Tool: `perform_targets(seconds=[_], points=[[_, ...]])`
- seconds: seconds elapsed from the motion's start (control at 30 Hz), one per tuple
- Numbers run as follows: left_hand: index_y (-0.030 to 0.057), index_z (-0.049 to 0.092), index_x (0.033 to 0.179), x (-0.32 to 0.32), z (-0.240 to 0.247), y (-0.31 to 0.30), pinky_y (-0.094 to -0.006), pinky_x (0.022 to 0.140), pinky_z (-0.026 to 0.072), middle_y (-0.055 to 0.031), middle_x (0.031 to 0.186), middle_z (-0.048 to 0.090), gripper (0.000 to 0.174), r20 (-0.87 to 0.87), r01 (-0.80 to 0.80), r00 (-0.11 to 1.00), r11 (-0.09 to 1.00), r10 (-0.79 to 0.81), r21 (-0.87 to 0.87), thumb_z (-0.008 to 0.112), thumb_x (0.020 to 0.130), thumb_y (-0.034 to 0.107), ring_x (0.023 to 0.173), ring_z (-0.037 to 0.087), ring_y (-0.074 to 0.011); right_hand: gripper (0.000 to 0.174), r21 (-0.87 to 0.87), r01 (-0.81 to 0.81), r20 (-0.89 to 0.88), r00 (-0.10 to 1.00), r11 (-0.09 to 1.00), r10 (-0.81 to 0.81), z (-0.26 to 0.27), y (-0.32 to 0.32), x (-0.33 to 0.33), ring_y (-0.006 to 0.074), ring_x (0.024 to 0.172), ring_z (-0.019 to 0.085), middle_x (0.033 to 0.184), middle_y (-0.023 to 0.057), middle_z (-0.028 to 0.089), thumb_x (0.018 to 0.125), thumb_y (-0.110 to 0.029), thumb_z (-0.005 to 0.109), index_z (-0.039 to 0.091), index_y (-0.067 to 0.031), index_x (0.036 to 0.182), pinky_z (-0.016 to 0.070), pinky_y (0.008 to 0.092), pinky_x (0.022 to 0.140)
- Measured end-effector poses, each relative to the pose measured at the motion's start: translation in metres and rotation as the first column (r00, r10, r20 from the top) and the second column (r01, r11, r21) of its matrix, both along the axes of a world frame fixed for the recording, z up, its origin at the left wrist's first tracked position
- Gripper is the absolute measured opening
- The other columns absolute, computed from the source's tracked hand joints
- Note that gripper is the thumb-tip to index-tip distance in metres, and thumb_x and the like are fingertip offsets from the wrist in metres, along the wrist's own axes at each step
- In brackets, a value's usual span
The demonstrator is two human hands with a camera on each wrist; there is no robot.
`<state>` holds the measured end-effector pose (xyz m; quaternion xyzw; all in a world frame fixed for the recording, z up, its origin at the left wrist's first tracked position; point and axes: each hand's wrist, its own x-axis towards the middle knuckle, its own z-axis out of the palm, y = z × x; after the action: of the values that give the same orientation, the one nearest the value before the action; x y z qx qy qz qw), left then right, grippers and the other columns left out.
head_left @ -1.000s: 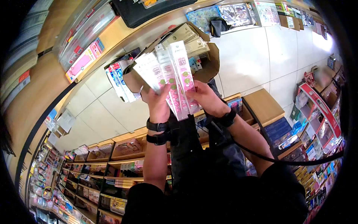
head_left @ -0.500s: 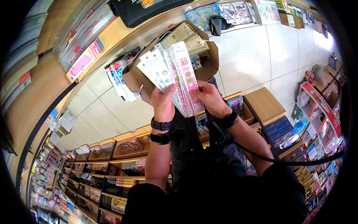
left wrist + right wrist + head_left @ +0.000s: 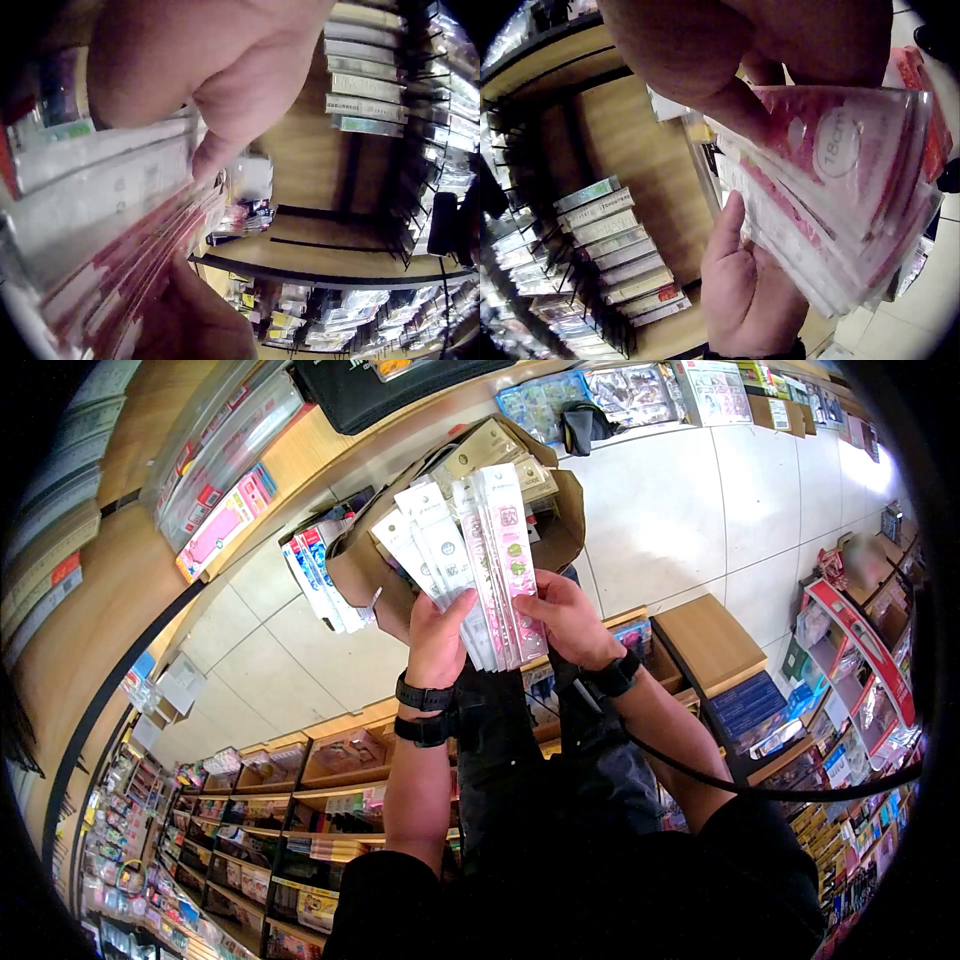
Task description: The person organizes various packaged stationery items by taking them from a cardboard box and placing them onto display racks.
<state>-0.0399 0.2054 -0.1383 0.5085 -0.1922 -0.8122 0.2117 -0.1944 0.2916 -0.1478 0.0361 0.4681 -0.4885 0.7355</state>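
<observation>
Both hands hold a fan of long, thin clear-wrapped packets above an open cardboard box. My left hand [image 3: 437,643] grips the white-and-grey packets [image 3: 440,548], its thumb lying across them. On the right side of the fan, my right hand [image 3: 572,622] pinches the pink packets [image 3: 512,560] with green marks between thumb and fingers. In the right wrist view a pink packet [image 3: 840,142] reads "18cm", with the left hand [image 3: 754,292] below it. The left wrist view shows stacked packet edges [image 3: 142,255] between the two hands. Brown card packs [image 3: 480,452] stand in the box [image 3: 355,565].
Blue-and-red packs [image 3: 322,585] stand left of the box on the tiled floor [image 3: 655,510]. A wooden shelf [image 3: 290,455] runs along the upper left, with a black case [image 3: 400,390] on it. Low stocked shelves [image 3: 340,760] and a wooden-topped unit [image 3: 708,643] are near the legs.
The packets have been spread and shifted; more white-and-grey ones show on the left, and the pink ones now sit to the right. Both hands keep their hold.
</observation>
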Motion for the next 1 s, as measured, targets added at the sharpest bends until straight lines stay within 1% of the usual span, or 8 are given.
perform_targets(seconds=[0.1,0.23,0.37,0.43,0.53,0.63,0.8,1.0], points=[[-0.0007,0.049,0.118,-0.005,0.001,0.000,-0.0314,0.086,0.0457,-0.0088,0.108,0.059,0.030,0.042,-0.074,0.996,0.997,0.073,0.029,0.049,0.088,0.000,0.096,0.058,-0.0180,0.025,0.003,0.024,-0.050,0.998,1.000,-0.023,0.002,-0.001,0.004,0.0079,0.081,0.057,0.095,0.0036,0.062,0.085,-0.003,0.054,0.055,0.0025,0.110,0.0467,0.0221,0.071],[0.0027,0.044,0.124,0.008,-0.007,-0.002,-0.0298,0.082,0.0465,-0.0040,0.093,0.057,0.036,0.095,-0.091,0.991,0.996,0.089,0.022,0.049,0.088,0.006,0.083,0.057,-0.0166,0.026,0.013,0.047,-0.029,0.999,0.999,-0.046,0.008,-0.002,-0.003,0.0098,0.083,0.058,0.097,0.0046,0.062,0.086,-0.002,0.054,0.054,0.0027,0.111,0.0478,0.0234,0.074],[0.0093,0.037,0.131,0.016,-0.009,-0.008,-0.0269,0.067,0.0377,0.0000,0.086,0.048,0.047,0.103,-0.088,0.991,0.995,0.083,0.054,0.040,0.088,0.028,0.075,0.046,-0.0116,0.028,0.029,0.105,0.031,0.994,0.994,-0.106,0.005,0.001,-0.013,0.0136,0.088,0.060,0.101,0.0078,0.062,0.087,-0.002,0.052,0.051,0.0038,0.114,0.0497,0.0267,0.078],[0.0072,0.041,0.129,0.025,-0.013,-0.007,-0.0291,0.075,0.0406,0.0000,0.094,0.052,0.043,-0.074,-0.148,0.985,0.980,0.158,0.130,0.044,0.088,0.018,0.082,0.050,-0.0129,0.030,-0.005,0.135,0.099,0.986,0.991,-0.134,0.002,0.003,-0.017,0.0167,0.094,0.061,0.107,0.0110,0.060,0.089,-0.002,0.049,0.048,0.0030,0.119,0.0494,0.0298,0.083],[0.0066,0.043,0.127,0.008,-0.007,-0.010,-0.0294,0.076,0.0427,-0.0018,0.093,0.054,0.043,0.029,-0.111,0.993,0.992,0.112,-0.058,0.051,0.085,0.007,0.081,0.051,-0.0148,0.030,-0.013,0.131,0.096,0.987,0.991,-0.129,0.002,0.003,-0.018,0.0180,0.094,0.061,0.107,0.0119,0.060,0.089,-0.002,0.048,0.048,0.0036,0.119,0.0500,0.0312,0.084],[0.0039,0.046,0.124,0.009,0.000,-0.011,-0.0280,0.078,0.0449,-0.0020,0.099,0.055,0.045,0.043,-0.069,0.997,0.994,0.066,0.084,0.057,0.081,-0.002,0.087,0.054,-0.0145,0.030,-0.015,0.124,0.127,0.985,0.992,-0.121,0.002,0.004,-0.018,0.0186,0.093,0.062,0.107,0.0122,0.060,0.090,-0.003,0.048,0.047,0.0036,0.119,0.0504,0.0319,0.083],[-0.0014,0.059,0.106,0.010,-0.001,-0.008,-0.0273,0.075,0.0473,-0.0075,0.097,0.061,0.024,0.124,-0.110,0.987,0.992,0.102,0.062,0.061,0.082,0.003,0.087,0.058,-0.0163,0.029,0.018,0.161,0.170,0.972,0.987,-0.162,0.006,0.002,-0.017,0.0171,0.087,0.062,0.103,0.0110,0.061,0.088,0.000,0.050,0.048,0.0042,0.117,0.0520,0.0292,0.078],[-0.0035,0.050,0.116,0.009,0.006,-0.012,-0.0355,0.081,0.0488,-0.0110,0.100,0.061,0.031,-0.006,0.024,1.000,1.000,-0.024,0.015,0.056,0.087,0.007,0.097,0.060,-0.0238,0.030,0.010,0.144,0.170,0.975,0.990,-0.143,0.007,0.003,-0.019,0.0167,0.088,0.062,0.105,0.0110,0.061,0.088,0.000,0.050,0.048,0.0040,0.118,0.0520,0.0285,0.077]])
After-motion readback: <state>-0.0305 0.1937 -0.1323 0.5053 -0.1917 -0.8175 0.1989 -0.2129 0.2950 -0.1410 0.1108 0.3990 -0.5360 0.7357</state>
